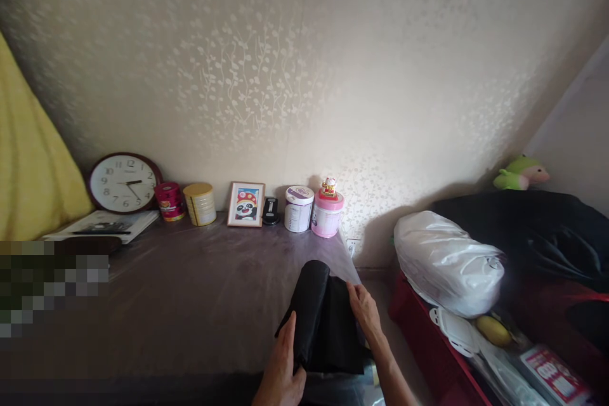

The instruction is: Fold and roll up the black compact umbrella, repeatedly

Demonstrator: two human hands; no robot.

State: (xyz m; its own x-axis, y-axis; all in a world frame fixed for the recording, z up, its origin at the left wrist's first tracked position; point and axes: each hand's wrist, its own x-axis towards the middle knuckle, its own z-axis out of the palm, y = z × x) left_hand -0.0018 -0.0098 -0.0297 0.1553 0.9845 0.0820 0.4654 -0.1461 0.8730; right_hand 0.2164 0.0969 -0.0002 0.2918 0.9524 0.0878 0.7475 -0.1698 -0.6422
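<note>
A black roll of thin sheet material point(308, 304) lies over the right end of the table, partly unrolled into a flat flap on its right side. Whether it is cloth or plastic I cannot tell. My left hand point(281, 365) grips the near end of the roll, thumb along its left side. At the flap's right edge, my right hand point(365, 311) is closed, pinching the material near its upper corner. Some fingertips of both hands are hidden by the black material.
Along the wall stand a clock point(124, 183), a magenta tin point(169, 203), a yellow tin point(200, 205), a framed panda picture point(246, 205), a white tub point(299, 210) and a pink tub point(327, 216). Right of the table, a red box point(428, 339) bears a white bag point(447, 263).
</note>
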